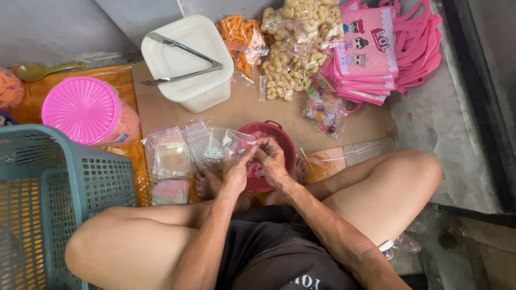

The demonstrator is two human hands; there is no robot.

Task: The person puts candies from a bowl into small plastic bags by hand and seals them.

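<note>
The left hand (236,171) and the right hand (271,160) meet at the centre of the view, both forearms rising from six o'clock and bent inward so the wrists nearly touch; the fingers of both hands are pinched narrow on a small clear plastic bag (239,144), which stretches from the fingertips toward ten o'clock; what the bag holds cannot be told. Directly under the hands sits a round dark red plastic bowl (282,140) on the floor, between the person's crossed bare legs, which spread toward four and eight o'clock; toes show just beside the bowl on both sides.

At nine o'clock from the hands lies a loose heap of empty clear plastic bags (171,156) on a brown cardboard sheet (242,107); farther at nine to ten o'clock stands a round container with a ribbed pink lid (80,110), and at eight o'clock a teal plastic lattice basket (48,198). At eleven o'clock rests a white square plastic tub (191,59) with metal tongs (183,64) lying across its lid. At twelve o'clock lie bags of orange stick snacks (242,35) and bags of pale ring-shaped crackers (293,48); at one o'clock, a stack of pink printed fabric tote bags (376,53); below them small packets of coloured sweets (322,107). A green spoon (43,70) lies at ten o'clock, far out.
</note>
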